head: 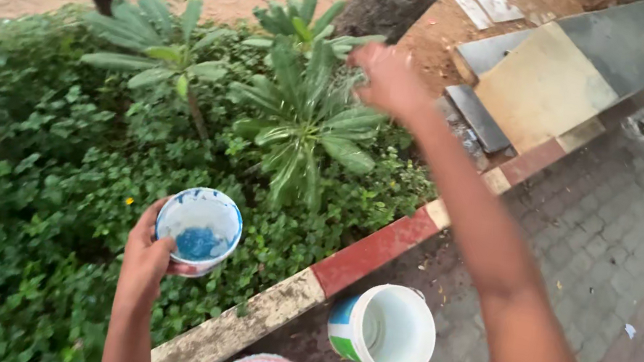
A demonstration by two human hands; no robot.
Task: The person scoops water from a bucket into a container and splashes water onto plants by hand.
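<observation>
The left hand (146, 259) is gripping a small white cup (199, 228) by its rim, blue granules lying in its bottom, over the green shrubs (23, 187) just inside the curb (367, 252). The right hand (386, 80) is reaching out above the leafy plants (306, 115), blurred, so I cannot tell its grip. A white bucket (385, 329) is standing on the paving (636, 245), beside the curb, with open paving to its right.
</observation>
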